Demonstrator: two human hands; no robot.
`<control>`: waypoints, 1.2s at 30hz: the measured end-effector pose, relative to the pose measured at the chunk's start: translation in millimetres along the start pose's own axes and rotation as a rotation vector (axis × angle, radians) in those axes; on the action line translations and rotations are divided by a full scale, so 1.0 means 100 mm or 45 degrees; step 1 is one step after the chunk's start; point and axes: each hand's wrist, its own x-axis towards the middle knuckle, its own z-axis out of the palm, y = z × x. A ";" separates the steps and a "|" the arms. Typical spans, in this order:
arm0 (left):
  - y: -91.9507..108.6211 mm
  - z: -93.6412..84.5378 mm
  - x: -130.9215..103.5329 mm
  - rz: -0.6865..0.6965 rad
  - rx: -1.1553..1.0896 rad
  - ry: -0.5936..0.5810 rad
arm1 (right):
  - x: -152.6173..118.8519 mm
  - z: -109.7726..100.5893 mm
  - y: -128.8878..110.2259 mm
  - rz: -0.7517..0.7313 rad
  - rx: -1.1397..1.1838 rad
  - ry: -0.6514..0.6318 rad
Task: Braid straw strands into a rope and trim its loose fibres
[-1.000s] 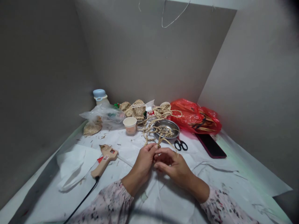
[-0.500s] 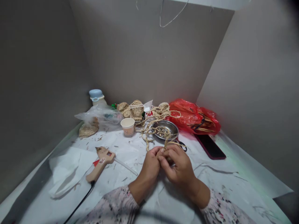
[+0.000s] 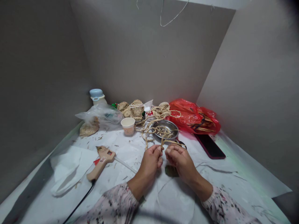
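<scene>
the light is soft and rather dim. the left wall (image 3: 39,93) looks very dark, the right wall (image 3: 261,77) paler. small reflections shine on the red bag (image 3: 184,110) and the metal bowl (image 3: 174,127). a soft shadow crosses the near white sheet (image 3: 177,199). both hands are fairly clear, left (image 3: 149,163) and right (image 3: 182,160), but fine detail is smeared. edges look stretched; the far right corner is black and blurred.

One left hand (image 3: 150,161) and one right hand (image 3: 183,162) at lower centre, one glue gun (image 3: 102,161) lower left, one paper cup (image 3: 128,127) and one metal bowl (image 3: 173,127) mid-frame, one red bag (image 3: 185,112) and one phone (image 3: 211,147) centre right, one blue-lidded bottle (image 3: 96,93) centre left
</scene>
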 end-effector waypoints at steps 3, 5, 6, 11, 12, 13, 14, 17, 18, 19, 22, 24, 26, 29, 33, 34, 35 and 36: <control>-0.01 -0.01 0.01 -0.001 0.004 0.002 | 0.01 0.01 -0.01 0.077 0.045 0.014; -0.02 -0.01 0.02 0.008 0.000 0.010 | 0.01 0.04 -0.07 0.064 -0.056 0.042; -0.02 -0.01 0.02 0.016 0.002 0.019 | 0.01 0.05 -0.10 0.043 -0.122 0.068; 0.00 0.01 0.01 0.051 0.045 0.048 | -0.02 0.11 -0.19 -0.145 -0.448 0.190; 0.00 0.02 0.00 0.036 0.039 0.042 | -0.03 0.11 -0.18 -0.162 -0.499 0.200; -0.01 0.03 -0.01 0.013 0.029 0.029 | -0.03 0.12 -0.17 -0.162 -0.526 0.208; -0.01 0.04 -0.02 -0.015 0.017 0.010 | -0.02 0.11 -0.16 -0.145 -0.522 0.222; -0.03 0.06 -0.03 -0.078 -0.032 -0.022 | 0.03 0.07 -0.12 -0.016 -0.362 0.273; -0.03 0.05 -0.03 -0.084 -0.054 -0.013 | 0.05 0.04 -0.11 0.033 -0.277 0.277; -0.03 0.05 -0.03 -0.082 -0.075 0.003 | 0.07 0.01 -0.11 0.082 -0.178 0.269; -0.02 0.03 -0.03 -0.066 -0.099 0.028 | 0.11 -0.08 -0.12 0.218 0.168 0.120; -0.02 0.01 -0.02 -0.057 -0.100 0.034 | 0.12 -0.13 -0.12 0.297 0.390 0.002; -0.02 0.00 -0.01 -0.046 -0.132 0.066 | 0.12 -0.15 -0.11 0.376 0.549 -0.058; -0.03 -0.01 0.02 -0.021 -0.210 0.120 | 0.12 -0.16 -0.09 0.472 0.662 -0.027; -0.03 -0.02 0.02 0.014 -0.230 0.105 | 0.11 -0.14 -0.04 0.496 0.692 -0.026; -0.04 -0.02 0.02 0.025 -0.219 0.095 | 0.10 -0.13 -0.03 0.494 0.682 -0.045; -0.04 -0.03 0.01 0.035 -0.204 0.084 | 0.10 -0.12 -0.01 0.489 0.663 -0.064; -0.04 -0.03 0.01 0.044 -0.183 0.071 | 0.10 -0.11 0.00 0.482 0.641 -0.081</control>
